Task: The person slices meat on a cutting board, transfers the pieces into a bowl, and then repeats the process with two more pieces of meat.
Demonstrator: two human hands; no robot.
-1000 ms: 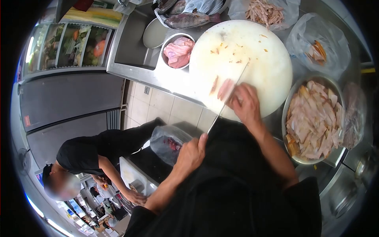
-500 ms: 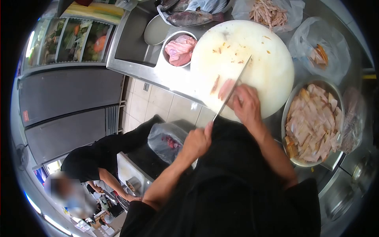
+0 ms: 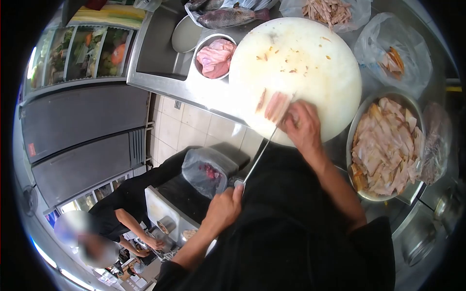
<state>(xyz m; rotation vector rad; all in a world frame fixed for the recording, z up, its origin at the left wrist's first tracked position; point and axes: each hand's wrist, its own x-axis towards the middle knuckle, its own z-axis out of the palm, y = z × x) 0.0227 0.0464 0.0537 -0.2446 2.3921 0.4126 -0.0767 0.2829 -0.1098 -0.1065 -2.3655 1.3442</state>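
Observation:
My left hand (image 3: 224,209) is closed around the handle of a long knife (image 3: 259,158). The blade slants up to the right, its far end at a piece of pale pink meat (image 3: 277,106) near the front of a round white cutting board (image 3: 320,77). Curled fingers of my right hand (image 3: 302,125) hold the meat's right side, close to the blade; the fingertips are partly hidden. Left of the meat lies a thin brownish strip (image 3: 261,98), and small brown scraps dot the board farther back.
A metal bowl of sliced meat (image 3: 386,145) stands right of the board. Bags of meat strips (image 3: 327,12) and orange-brown pieces (image 3: 392,63) sit behind it. A bowl of raw pink meat (image 3: 216,57), fish (image 3: 230,18) and a sink (image 3: 162,48) are left. Another person (image 3: 124,201) works lower left.
My left hand has drawn the knife back, down and to the left. The blade now covers less of the board and the meat shows more clearly. My right hand stays nearly in place.

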